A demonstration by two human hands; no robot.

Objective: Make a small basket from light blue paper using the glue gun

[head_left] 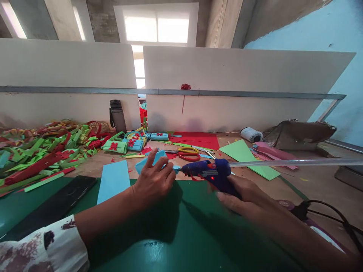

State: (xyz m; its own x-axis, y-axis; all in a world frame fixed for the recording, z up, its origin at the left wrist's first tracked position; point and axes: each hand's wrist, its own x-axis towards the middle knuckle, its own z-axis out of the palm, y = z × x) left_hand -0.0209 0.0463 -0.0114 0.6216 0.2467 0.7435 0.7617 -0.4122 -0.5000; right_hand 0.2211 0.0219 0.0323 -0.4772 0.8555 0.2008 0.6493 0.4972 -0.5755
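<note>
Over the far edge of the green mat point(204, 241), my left hand point(155, 176) pinches folded blue paper point(140, 166) at the tip of the glue gun point(208, 170).
The paper should be light, crisp and easily creased, best held by its edges; my bent, nearly closed fingers seem to do that. It looks pale, plain, angular. My right hand point(241, 194) wraps the gun's handle; I cannot tell whether its trigger is squeezed.

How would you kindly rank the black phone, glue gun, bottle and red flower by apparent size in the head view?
1. Black phone
2. Glue gun (visible part)
3. Bottle
4. Red flower
</note>
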